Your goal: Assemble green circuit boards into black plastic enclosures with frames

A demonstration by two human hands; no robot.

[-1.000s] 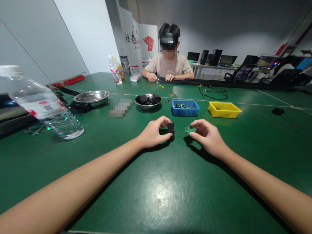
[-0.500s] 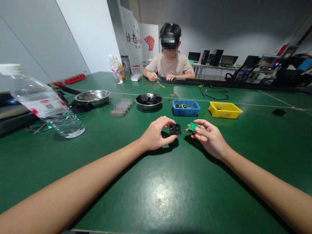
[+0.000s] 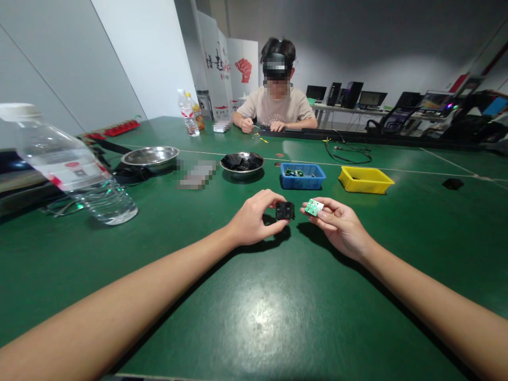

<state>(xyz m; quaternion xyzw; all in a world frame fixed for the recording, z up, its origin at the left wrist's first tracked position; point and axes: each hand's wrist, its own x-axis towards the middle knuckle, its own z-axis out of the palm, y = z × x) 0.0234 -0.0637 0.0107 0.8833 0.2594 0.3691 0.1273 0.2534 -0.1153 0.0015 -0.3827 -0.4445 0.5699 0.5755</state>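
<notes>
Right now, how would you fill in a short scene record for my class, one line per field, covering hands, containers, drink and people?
Left hand: holds a black plastic part
Right hand: holds a green circuit board
Held items: close together, not touching
Bowl: metal, with black pieces inside
Blue bin: beyond the hands, small parts inside
Yellow bin: right of the blue one
Large bottle: clear plastic, white cap, at far left
Other person: across the green table
</notes>
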